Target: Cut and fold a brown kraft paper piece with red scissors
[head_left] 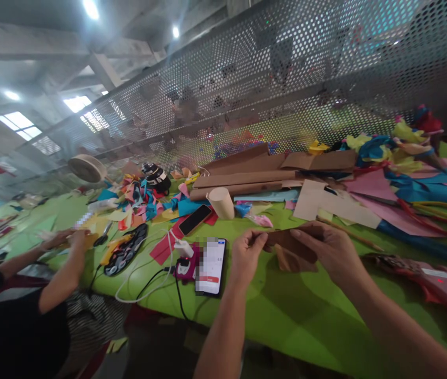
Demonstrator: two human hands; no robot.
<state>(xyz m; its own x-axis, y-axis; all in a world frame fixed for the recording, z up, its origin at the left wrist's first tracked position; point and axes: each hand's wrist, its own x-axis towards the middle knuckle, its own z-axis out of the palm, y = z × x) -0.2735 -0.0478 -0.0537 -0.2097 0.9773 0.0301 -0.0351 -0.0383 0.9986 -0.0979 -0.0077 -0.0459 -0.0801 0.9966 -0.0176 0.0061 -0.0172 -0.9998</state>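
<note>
Between my two hands a piece of brown paper (292, 245) is stretched above the green table. My left hand (247, 252) pinches its left end between thumb and fingers. My right hand (328, 247) grips the right end, with the thumb lying along the top edge. Under it a lighter brown flap (286, 259) hangs down or lies on the table; I cannot tell if it belongs to the same sheet. Left of my left hand lies a phone with a lit screen (217, 268). A pink glue gun (440, 281) rests to the right of my right hand.
A pink power socket (187, 267) with cables, a dark phone (195, 220) and a cardboard roll (221, 203) stand near. Brown paper sheets (247, 176) and coloured scraps fill the back, before a perforated metal screen (247, 89). At left, another person's arms (65, 268) work at the table.
</note>
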